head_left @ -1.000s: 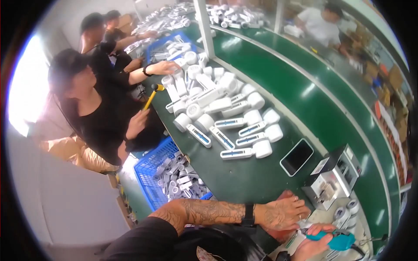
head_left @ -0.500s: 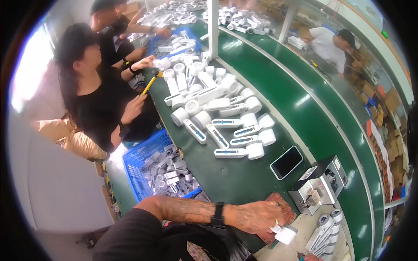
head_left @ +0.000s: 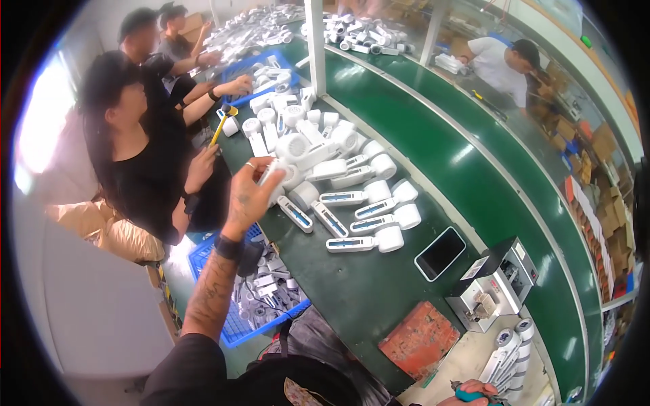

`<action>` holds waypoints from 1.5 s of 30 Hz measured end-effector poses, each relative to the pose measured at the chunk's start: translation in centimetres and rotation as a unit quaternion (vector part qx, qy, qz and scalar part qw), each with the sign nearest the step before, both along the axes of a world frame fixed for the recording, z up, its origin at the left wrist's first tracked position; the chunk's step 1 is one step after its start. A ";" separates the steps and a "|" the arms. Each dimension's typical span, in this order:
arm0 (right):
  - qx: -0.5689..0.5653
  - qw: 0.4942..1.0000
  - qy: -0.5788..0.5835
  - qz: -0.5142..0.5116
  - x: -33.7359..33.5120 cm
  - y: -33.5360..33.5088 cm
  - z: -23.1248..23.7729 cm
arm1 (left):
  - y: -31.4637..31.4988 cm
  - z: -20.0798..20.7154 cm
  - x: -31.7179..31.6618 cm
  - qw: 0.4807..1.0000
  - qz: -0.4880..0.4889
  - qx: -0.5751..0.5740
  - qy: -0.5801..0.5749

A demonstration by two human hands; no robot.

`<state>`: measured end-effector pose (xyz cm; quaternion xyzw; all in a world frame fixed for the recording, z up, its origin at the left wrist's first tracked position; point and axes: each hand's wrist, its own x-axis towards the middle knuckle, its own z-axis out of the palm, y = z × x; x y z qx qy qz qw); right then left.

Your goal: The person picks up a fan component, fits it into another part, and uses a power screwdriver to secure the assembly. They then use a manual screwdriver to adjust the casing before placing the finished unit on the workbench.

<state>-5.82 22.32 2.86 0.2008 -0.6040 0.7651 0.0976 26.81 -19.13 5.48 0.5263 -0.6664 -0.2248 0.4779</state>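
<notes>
My left hand [head_left: 252, 196], wearing a dark wristband, reaches out over a pile of white handheld fans [head_left: 349, 169]. Its thumb and fingers close around a white handheld fan [head_left: 293, 147] whose round grilled head faces up; the fan's handle is mostly hidden by my fingers. Low at the right edge of the bench, my right hand [head_left: 481, 387] is wrapped around a teal-handled tool [head_left: 468, 395], partly cut off by the frame. Nearest to that hand are a worn red block [head_left: 420, 342] and a row of white fans [head_left: 506, 362].
A phone [head_left: 440, 254] lies beside a small metal bench device [head_left: 494, 287]. A blue basket [head_left: 233, 335] of grey-white parts stands left of the bench. A co-worker [head_left: 128, 135] holds a yellow hammer [head_left: 220, 128]. Green conveyor belts [head_left: 474, 196] curve along the right.
My left hand has swung from the red block, away and to the left, over the pile with a fan. My right hand and its teal tool show more at the lower edge.
</notes>
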 end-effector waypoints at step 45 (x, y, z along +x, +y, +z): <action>0.074 0.996 -0.042 0.037 1.9 0.8 -0.8 | 12.1 5.2 -21.0 0.790 -0.602 -0.118 -0.020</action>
